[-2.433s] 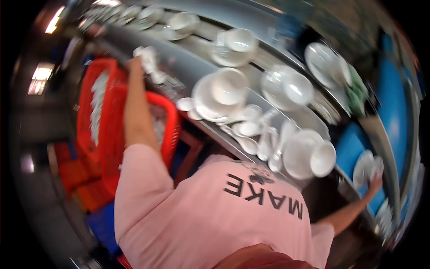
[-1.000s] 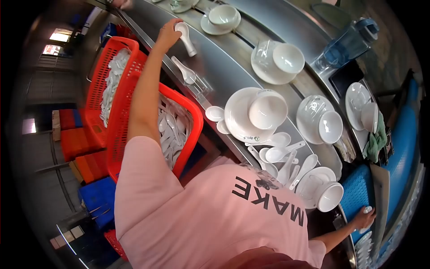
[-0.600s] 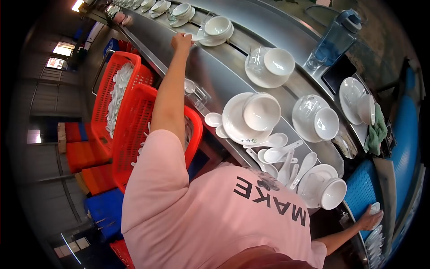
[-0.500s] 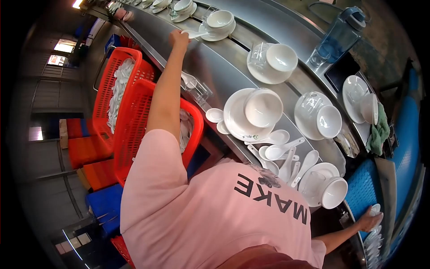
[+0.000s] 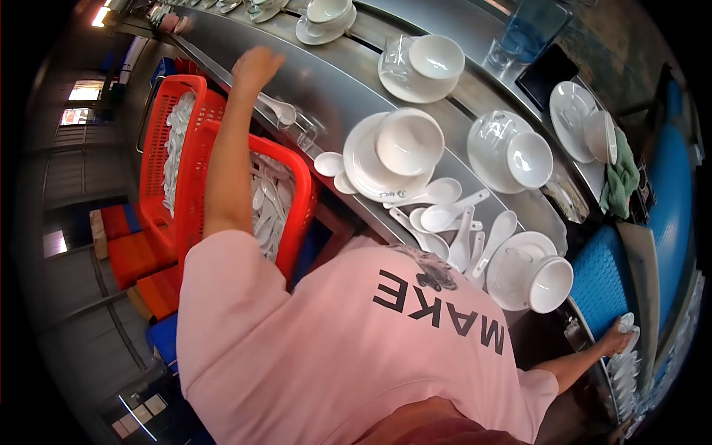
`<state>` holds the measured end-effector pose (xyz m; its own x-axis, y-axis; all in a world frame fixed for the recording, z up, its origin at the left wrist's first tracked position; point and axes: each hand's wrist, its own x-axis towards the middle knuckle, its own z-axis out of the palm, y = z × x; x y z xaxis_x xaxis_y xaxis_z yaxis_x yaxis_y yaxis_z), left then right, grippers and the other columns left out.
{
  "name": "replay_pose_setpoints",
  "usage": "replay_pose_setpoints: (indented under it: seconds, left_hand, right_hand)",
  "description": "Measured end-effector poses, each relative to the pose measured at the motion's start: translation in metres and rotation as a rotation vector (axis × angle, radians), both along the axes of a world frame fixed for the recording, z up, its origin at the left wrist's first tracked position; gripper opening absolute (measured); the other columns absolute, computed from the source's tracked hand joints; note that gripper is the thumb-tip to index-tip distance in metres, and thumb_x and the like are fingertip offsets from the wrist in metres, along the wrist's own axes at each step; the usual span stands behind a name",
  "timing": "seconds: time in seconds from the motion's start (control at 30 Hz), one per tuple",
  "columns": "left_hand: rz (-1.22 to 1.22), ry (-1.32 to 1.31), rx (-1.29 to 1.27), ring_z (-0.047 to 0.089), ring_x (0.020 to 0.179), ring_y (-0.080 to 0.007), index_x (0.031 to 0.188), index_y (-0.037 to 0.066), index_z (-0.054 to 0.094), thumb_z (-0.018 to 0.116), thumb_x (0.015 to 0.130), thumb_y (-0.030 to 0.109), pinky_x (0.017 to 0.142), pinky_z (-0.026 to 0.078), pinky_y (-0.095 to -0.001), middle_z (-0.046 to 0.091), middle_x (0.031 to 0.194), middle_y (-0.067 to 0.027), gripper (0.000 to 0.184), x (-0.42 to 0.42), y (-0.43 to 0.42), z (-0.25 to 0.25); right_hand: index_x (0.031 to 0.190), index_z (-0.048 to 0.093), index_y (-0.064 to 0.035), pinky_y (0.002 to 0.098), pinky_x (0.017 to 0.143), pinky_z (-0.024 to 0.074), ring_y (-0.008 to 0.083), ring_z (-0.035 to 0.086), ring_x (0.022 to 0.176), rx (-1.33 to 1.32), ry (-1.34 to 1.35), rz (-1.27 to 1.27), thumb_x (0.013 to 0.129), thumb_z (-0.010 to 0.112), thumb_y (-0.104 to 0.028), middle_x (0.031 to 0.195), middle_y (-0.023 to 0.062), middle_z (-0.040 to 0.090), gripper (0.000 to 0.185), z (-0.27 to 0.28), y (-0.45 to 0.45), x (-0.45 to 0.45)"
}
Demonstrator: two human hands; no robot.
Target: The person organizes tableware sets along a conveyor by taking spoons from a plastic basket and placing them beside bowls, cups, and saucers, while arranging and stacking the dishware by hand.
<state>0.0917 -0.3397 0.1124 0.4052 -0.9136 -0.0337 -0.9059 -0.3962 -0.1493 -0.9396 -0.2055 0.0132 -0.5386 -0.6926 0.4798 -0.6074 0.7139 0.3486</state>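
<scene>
My left hand [image 5: 256,68] hovers over the near edge of the steel counter [image 5: 315,73], with no spoon showing in it and its fingers loosely extended, a little blurred. Below it on the counter lie a white spoon [image 5: 281,110] and a clear glass [image 5: 310,132]. Far to the right, my right hand [image 5: 615,341] is closed around white spoons [image 5: 627,323], partly hidden by the fingers. Under that hand is a heap of more pale spoons [image 5: 624,371]. Nearest my body, several loose white spoons [image 5: 460,241] lie among the table settings.
White bowls [image 5: 410,141] on plates, some with glasses, line the counter. Red baskets [image 5: 302,185] of spoons stand at left. A blue water jug [image 5: 532,30], dark tablet-like object [image 5: 547,76] and green cloth [image 5: 621,182] are on the far side.
My left hand has drawn back from a bowl and plate and no longer shows the white spoon it held. My right hand still grips spoons at the right; the view has shifted.
</scene>
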Motion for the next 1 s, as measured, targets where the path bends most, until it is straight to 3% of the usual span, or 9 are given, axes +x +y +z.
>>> replay_pose_setpoints:
  seconds: [0.1,0.17,0.23,0.27,0.37,0.47,0.67,0.9,1.0]
  left_hand:
    - [0.014,0.124,0.336,0.058,0.083,-0.0365,0.082,0.002,0.063,0.055,0.074,0.045,0.074,0.046,-0.0421,0.061,0.085,-0.0203,0.045,-0.022,0.043,-0.007]
    - [-0.003,0.189,0.172,0.057,0.086,-0.0369,0.091,0.002,0.059,0.057,0.074,0.039,0.077,0.044,-0.0420,0.060,0.087,-0.0209,0.041,-0.027,0.057,-0.027]
    - [-0.017,0.289,0.099,0.057,0.086,-0.0370,0.096,0.003,0.055,0.059,0.072,0.031,0.077,0.044,-0.0417,0.060,0.088,-0.0208,0.037,-0.025,0.056,-0.041]
    - [-0.018,0.337,0.054,0.056,0.086,-0.0371,0.099,0.004,0.053,0.061,0.071,0.027,0.078,0.043,-0.0416,0.059,0.089,-0.0207,0.037,-0.024,0.053,-0.044]
    - [-0.088,0.310,-0.159,0.056,0.084,-0.0375,0.101,0.006,0.052,0.061,0.069,0.016,0.075,0.044,-0.0401,0.059,0.088,-0.0208,0.035,-0.033,0.041,-0.046]
    - [-0.321,0.456,-0.169,0.059,0.080,-0.0330,0.102,0.006,0.055,0.061,0.069,0.011,0.071,0.046,-0.0366,0.061,0.084,-0.0177,0.034,-0.087,0.028,-0.010]
    - [-0.641,0.375,-0.051,0.059,0.075,-0.0295,0.092,0.006,0.059,0.064,0.071,0.017,0.068,0.045,-0.0353,0.063,0.083,-0.0092,0.024,-0.189,0.008,-0.007]
    - [-0.466,0.683,-0.002,0.058,0.086,-0.0239,0.106,0.008,0.055,0.065,0.070,0.019,0.077,0.045,-0.0323,0.061,0.089,-0.0112,0.039,-0.193,-0.011,-0.021]
    - [-0.443,0.860,-0.263,0.059,0.084,-0.0164,0.108,0.003,0.055,0.067,0.069,0.013,0.077,0.046,-0.0273,0.063,0.087,-0.0103,0.042,-0.182,-0.006,-0.028]
  right_hand:
    - [0.123,0.045,-0.0170,0.0604,0.083,0.0333,0.0351,0.049,0.103,0.056,0.021,-0.230,0.063,0.053,-0.070,0.120,0.0112,0.049,0.080,0.028,-0.022,0.056]
    - [0.122,0.045,-0.0187,0.0636,0.079,0.0334,0.0357,0.049,0.103,-0.077,0.208,-0.148,0.068,0.052,-0.067,0.120,0.0117,0.048,0.073,0.001,-0.030,0.027]
    - [0.123,0.043,-0.0152,0.0476,0.084,0.0400,0.0308,0.045,0.111,0.056,0.077,-0.058,0.075,0.054,-0.054,0.120,0.0130,0.047,0.063,0.049,-0.038,0.106]
    - [0.115,0.051,-0.0084,0.0400,0.081,0.0441,0.0284,0.052,0.102,-0.085,0.131,0.375,0.083,0.054,-0.036,0.113,0.0140,0.052,0.043,0.044,-0.032,0.101]
    - [0.093,0.062,-0.0014,0.0326,0.068,0.0483,0.0254,0.061,0.077,-0.623,-0.305,0.499,0.084,0.054,-0.020,0.089,0.0133,0.063,0.022,0.050,0.010,0.224]
    - [0.089,0.060,-0.0004,0.0320,0.065,0.0482,0.0239,0.059,0.072,-0.625,-0.451,0.660,0.082,0.053,-0.007,0.082,0.0127,0.061,0.012,0.021,0.066,0.301]
    - [0.092,0.059,0.0010,0.0324,0.073,0.0459,0.0263,0.056,0.080,0.186,-1.463,0.311,0.080,0.049,-0.002,0.089,0.0108,0.059,0.016,-0.112,0.097,0.379]
    - [0.095,0.059,0.0009,0.0321,0.072,0.0462,0.0246,0.057,0.079,0.260,-1.564,0.316,0.080,0.050,-0.004,0.089,0.0094,0.060,0.018,-0.165,0.059,0.403]
    - [0.096,0.059,0.0009,0.0319,0.072,0.0464,0.0239,0.057,0.078,0.268,-1.561,0.333,0.080,0.050,-0.004,0.089,0.0088,0.061,0.020,-0.169,0.060,0.396]
